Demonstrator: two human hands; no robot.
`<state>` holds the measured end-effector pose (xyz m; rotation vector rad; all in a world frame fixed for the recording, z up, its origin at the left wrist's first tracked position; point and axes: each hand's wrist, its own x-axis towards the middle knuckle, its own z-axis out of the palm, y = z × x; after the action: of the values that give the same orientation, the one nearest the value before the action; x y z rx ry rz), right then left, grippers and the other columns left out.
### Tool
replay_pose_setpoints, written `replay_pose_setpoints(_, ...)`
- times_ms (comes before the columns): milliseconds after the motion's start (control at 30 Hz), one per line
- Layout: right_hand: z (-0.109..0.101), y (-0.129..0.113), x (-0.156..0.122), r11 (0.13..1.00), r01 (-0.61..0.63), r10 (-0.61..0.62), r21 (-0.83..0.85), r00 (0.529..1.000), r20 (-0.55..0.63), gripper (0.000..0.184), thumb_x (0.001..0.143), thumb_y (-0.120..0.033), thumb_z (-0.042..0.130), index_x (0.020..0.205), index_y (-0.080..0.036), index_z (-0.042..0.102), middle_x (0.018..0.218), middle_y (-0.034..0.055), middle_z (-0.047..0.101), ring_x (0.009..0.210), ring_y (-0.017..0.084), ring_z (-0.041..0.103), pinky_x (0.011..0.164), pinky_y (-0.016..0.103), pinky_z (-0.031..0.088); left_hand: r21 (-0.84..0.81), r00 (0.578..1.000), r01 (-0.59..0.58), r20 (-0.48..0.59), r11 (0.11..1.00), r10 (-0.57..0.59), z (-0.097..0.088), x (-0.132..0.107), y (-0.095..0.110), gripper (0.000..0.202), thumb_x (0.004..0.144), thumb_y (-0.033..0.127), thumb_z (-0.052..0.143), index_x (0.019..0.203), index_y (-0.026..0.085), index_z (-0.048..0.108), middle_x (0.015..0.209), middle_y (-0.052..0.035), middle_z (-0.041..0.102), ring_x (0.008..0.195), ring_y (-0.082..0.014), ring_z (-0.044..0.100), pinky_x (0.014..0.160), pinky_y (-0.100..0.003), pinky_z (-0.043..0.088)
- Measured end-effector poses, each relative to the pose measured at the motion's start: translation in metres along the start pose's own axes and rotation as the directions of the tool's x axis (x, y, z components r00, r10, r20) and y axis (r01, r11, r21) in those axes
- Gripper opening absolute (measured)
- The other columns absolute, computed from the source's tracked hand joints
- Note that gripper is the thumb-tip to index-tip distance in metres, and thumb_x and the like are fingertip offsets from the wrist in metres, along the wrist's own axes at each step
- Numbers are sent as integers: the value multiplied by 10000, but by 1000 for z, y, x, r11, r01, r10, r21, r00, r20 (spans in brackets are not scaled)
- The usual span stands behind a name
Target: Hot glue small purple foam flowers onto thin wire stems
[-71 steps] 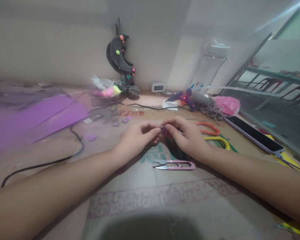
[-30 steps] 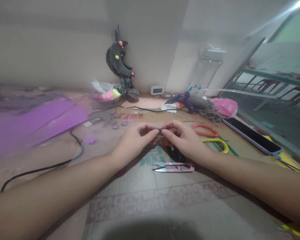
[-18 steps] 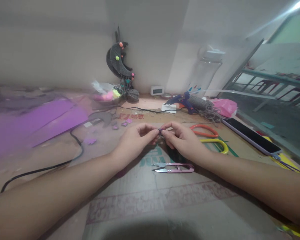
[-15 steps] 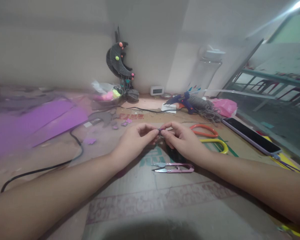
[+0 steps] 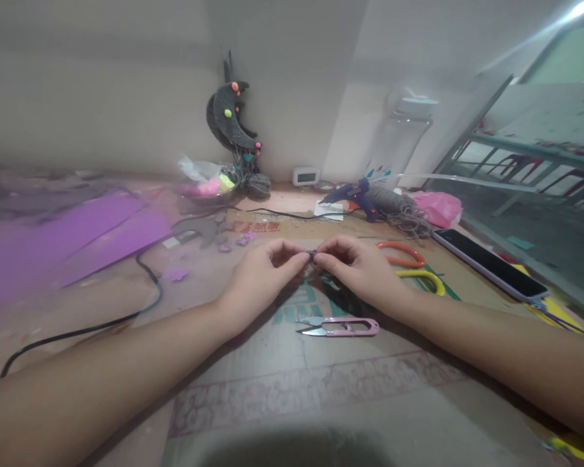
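Note:
Between the fingertips of both hands is a small dark purple piece (image 5: 312, 254), mostly covered, so its shape is hard to make out. My left hand (image 5: 268, 272) pinches it from the left with thumb and forefinger. From the right, my right hand (image 5: 357, 269) pinches the same piece. Pink thread snips (image 5: 345, 327) lie just below the hands, blades toward the left. Scissors with an orange handle loop (image 5: 403, 263) and a yellow handle loop (image 5: 435, 280) are partly hidden behind my right hand. Small purple cut-outs (image 5: 176, 275) lie left of my left hand.
Purple sheets (image 5: 102, 240) and a black cable (image 5: 78, 331) lie to the left. A blue glue gun (image 5: 353, 196), grey yarn (image 5: 392, 206) and a clear bottle (image 5: 401, 143) stand at the back. A phone (image 5: 489, 263) rests at right. Dark crescent shapes (image 5: 231, 120) lean by the wall.
The right fingers have shifted slightly, and the fingers curled under the right hand are now less visible. Both hands stay at the small purple piece.

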<state>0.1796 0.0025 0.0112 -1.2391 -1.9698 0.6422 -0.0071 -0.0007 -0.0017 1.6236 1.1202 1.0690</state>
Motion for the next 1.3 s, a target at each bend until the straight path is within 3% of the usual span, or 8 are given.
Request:
replay_pose_setpoints(233,-2,-6,-3,996,31,-34,-82,999,-34,248,880,-355,581,735,-170,662,643,18,667,596,141,571,550,244,413,50,999,16,-34,999,-14,-1,-2,1,202,845,371,632,833,170,651,782,-37,679,704,-154,612,648,-272,465)
replay_pose_setpoints(533,-2,-4,-4,988,97,-107,-118,991,-79,242,889,-329,560,716,-179,639,633,14,656,592,140,572,563,246,412,-48,999,45,-22,998,-47,1,0,2,198,827,357,654,806,161,637,715,-15,655,647,-132,595,611,-252,457)
replay_pose_setpoints(800,-2,0,-3,972,175,-162,-160,983,90,313,943,-326,481,696,-180,608,654,15,625,636,147,562,610,266,395,-152,997,81,7,985,-81,1,0,5,183,812,334,670,796,157,628,688,1,643,608,-114,578,591,-244,441)
replay_pose_setpoints(967,-5,1,-1,984,152,-163,-98,979,-119,200,948,-321,470,906,-181,607,814,38,652,755,171,589,664,278,434,-167,994,110,25,980,-107,2,0,7,182,807,328,669,765,160,612,657,11,626,578,-104,551,568,-236,424)
replay_pose_setpoints(1033,-5,3,-1,985,151,-162,-80,976,-145,183,933,-321,505,967,-181,618,854,43,661,768,175,597,669,282,448,-160,993,118,42,980,-112,2,-1,8,191,811,341,668,771,163,612,666,10,628,585,-105,553,571,-236,425)
replay_pose_setpoints(1300,0,-3,-2,994,92,-94,-54,995,-27,133,867,-284,590,827,-188,673,758,20,703,704,165,619,640,275,457,-121,994,84,80,989,-74,0,0,3,175,817,335,670,792,162,655,698,-4,649,638,-123,590,617,-250,454)
